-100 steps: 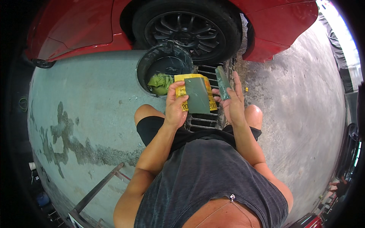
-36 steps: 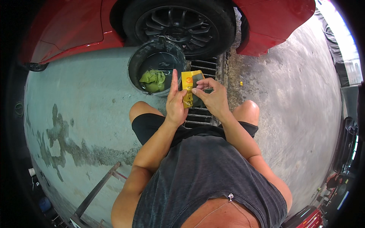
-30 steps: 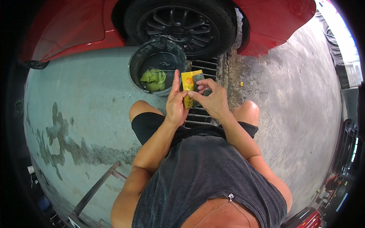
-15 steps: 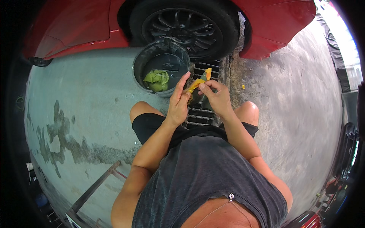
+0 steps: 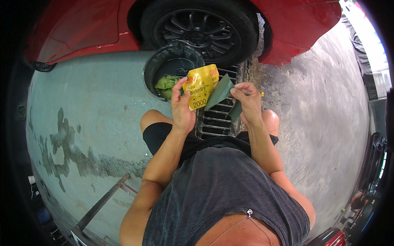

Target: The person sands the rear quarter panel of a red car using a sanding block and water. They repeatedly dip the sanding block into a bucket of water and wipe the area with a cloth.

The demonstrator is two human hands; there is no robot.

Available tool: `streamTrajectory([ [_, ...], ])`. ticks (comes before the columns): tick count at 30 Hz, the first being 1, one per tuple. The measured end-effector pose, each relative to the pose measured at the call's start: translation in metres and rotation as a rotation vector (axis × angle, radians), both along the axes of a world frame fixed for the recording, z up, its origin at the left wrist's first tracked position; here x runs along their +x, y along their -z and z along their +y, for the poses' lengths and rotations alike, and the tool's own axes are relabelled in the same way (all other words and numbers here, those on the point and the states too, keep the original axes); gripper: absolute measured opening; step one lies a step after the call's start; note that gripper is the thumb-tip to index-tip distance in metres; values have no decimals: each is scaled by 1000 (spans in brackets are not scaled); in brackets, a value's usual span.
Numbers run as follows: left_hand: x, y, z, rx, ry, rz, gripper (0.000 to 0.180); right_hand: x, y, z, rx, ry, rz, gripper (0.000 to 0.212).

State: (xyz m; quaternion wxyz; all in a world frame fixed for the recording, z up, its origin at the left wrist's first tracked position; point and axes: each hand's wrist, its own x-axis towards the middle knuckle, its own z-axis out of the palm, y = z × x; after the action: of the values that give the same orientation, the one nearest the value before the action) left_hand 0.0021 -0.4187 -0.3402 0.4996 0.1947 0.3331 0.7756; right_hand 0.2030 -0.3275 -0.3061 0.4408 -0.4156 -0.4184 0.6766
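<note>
My left hand [image 5: 183,110] pinches the left edge of a piece of sandpaper [image 5: 200,92], its bright yellow printed back turned up and its right side bent away. Between thumb and fingers, my right hand [image 5: 248,102] grips grey-green sandpaper [image 5: 221,91], abrasive side showing. Another dark green flap hangs below the right hand. Whether the yellow and green parts are one sheet or separate pieces, I cannot tell. Just beyond the left hand is a black bucket [image 5: 147,78] of dark water, with a wet lime-green cloth [image 5: 166,84] in it, partly behind my fingers.
A red car [image 5: 90,28] with a black wheel [image 5: 197,30] stands right in front of the bucket. Below my hands runs a metal drain grate [image 5: 216,123]. A metal frame [image 5: 102,203] rests at lower left, and a small yellow scrap [image 5: 262,94] lies right of the grate.
The sandpaper, folded and seen edge-on before, is opened out with its yellow back showing. My hands have moved apart, left hand leftward and right hand rightward with the green part.
</note>
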Motion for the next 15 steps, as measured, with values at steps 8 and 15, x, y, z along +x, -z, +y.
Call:
streamTrajectory([
  [8, 3, -4, -1, -104, 32, 212, 32, 2, -10, -2, 96, -41, -44, 52],
  [15, 36, -27, -4, -213, 145, 731, 38, -6, -7, -8, 70, -143, 11, 50],
])
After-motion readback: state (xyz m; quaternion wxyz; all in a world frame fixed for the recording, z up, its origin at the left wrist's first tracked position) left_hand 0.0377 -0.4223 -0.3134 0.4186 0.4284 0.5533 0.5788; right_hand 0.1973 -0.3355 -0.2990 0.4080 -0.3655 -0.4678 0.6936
